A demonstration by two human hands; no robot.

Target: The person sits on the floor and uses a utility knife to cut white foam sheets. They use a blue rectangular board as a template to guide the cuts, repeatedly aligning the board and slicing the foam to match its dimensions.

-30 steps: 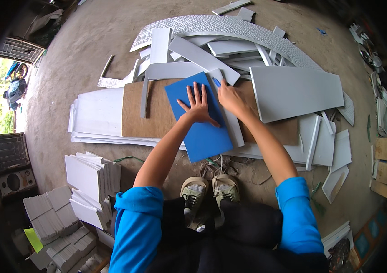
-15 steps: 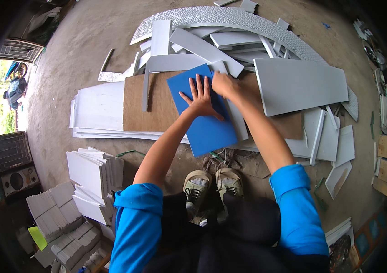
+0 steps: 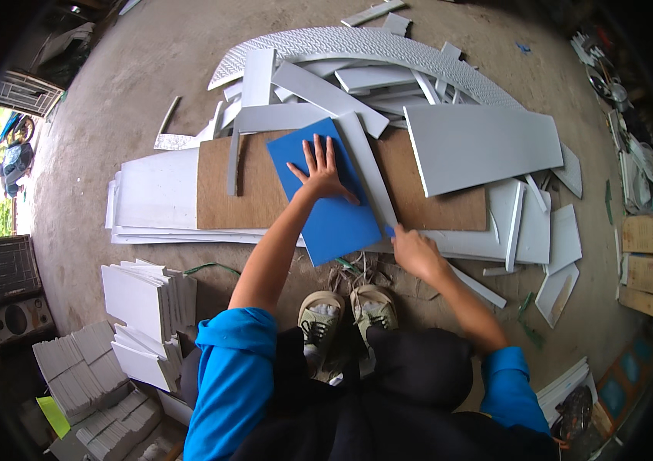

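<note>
You stand over a low spread of boards on a concrete floor (image 3: 111, 115), seen from your head. Your left hand (image 3: 322, 183) lies flat on a blue board (image 3: 342, 223), its grip open and fingers spread, pointing away from you. The blue board rests at a slant, its upper part over a brown wooden board (image 3: 253, 177) and its lower corner reaching past the near edge of the white boards (image 3: 153, 184) below. A long pale strip (image 3: 368, 165) shows along the blue board's right edge; how far it runs beneath cannot be told.

Your right hand (image 3: 417, 253) is just beyond the blue board's lower right corner, its grip closed on a small blue tool (image 3: 390, 230), mostly hidden by the fingers. The tool's visible end is beside the near end of the pale strip.

To the right, a large white panel (image 3: 484, 146) partly covers the brown board. Farther off, a curved, textured white piece (image 3: 326, 42) arches around a heap of offcuts. Your shoes (image 3: 315, 323) are below the blue board.
</note>
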